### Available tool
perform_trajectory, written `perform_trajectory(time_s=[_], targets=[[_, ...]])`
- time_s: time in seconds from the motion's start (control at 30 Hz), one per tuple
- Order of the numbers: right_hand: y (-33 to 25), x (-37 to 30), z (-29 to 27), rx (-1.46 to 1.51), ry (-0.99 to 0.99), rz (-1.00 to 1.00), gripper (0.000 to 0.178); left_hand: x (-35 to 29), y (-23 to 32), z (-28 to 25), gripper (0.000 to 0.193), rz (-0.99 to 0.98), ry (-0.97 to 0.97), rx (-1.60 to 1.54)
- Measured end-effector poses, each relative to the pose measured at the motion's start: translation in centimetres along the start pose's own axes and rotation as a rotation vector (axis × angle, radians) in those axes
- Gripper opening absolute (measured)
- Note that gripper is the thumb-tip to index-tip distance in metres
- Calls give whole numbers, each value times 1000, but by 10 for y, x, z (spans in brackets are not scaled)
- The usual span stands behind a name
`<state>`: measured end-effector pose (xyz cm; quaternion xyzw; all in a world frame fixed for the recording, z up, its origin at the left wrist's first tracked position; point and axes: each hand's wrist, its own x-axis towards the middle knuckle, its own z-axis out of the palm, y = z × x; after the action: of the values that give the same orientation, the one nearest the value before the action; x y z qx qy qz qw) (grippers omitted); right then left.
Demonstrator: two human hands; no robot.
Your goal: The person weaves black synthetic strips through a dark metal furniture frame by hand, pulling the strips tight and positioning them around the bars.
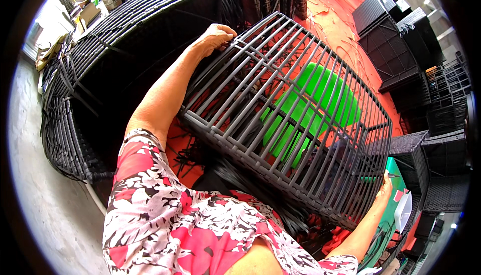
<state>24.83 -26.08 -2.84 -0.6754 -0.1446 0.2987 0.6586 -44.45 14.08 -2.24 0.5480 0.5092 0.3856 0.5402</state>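
A large dark grey slatted furniture frame with a grid of parallel bars is held up tilted in front of me. At its upper left corner, my left hand is closed on the edge, fingers curled over the rail. My right hand grips the lower right edge, with part of its fingers hidden behind the bars. A short thin dark piece sticks out by the right fingertips, too small to name. Through the bars shows a bright green plastic chair.
A big black woven wicker piece stands close on my left, beside a grey wall. Loose black strands lie below the frame on the red floor covering. Stacked black wicker furniture lines the right side.
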Motion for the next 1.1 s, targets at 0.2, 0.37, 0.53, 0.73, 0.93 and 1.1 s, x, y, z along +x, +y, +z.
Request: perform_trajectory(time_s=[0.2,0.37,0.53,0.73,0.93,1.1], targets=[[-3,-6,4,10,-25,11,30,-4,1,-3,11,22,-59,70],[0,3,-6,7,-38,7,30,-5,-5,-9,11,41,-136,137],[3,8,-11,16,-43,11,30,-5,-14,-15,14,44,-177,44],[4,15,-20,25,-59,4,30,-3,-21,-18,12,-47,-252,-212],[7,21,-20,2,10,-6,22,-4,-32,-17,17,-96,-337,-529],[10,29,-33,-18,9,-13,26,-5,-32,-17,22,-109,-387,-543]])
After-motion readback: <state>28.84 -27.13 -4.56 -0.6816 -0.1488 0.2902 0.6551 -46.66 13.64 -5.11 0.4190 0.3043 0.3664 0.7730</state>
